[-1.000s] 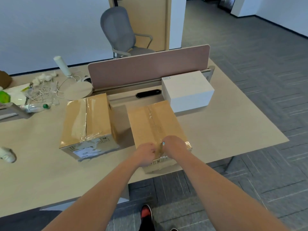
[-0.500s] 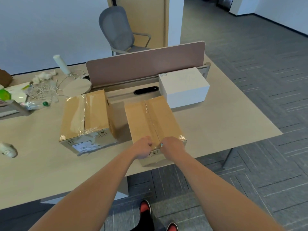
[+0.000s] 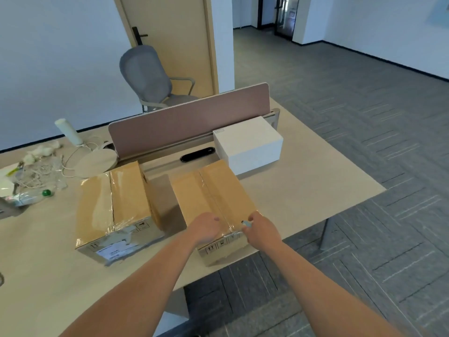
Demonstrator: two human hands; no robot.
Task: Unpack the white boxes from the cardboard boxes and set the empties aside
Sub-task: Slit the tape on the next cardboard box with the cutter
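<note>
Two taped cardboard boxes stand on the desk. The right cardboard box overhangs the near edge, its tape seam running away from me. My left hand presses on its near top edge, left of the seam, fingers curled. My right hand sits at the near right corner, closed on a small pale-tipped tool. The left cardboard box is untouched, its label facing me. A white box stands behind the right cardboard box, against the divider.
A brown divider panel runs across the back of the desk, with a grey chair behind it. Cables, a plastic bottle, a white cylinder and a round disc clutter the far left. Carpet lies to the right.
My hands have drawn apart at the box's near edge, the right one shifting right of the seam. The view has tilted up a little. The boxes have not moved.
</note>
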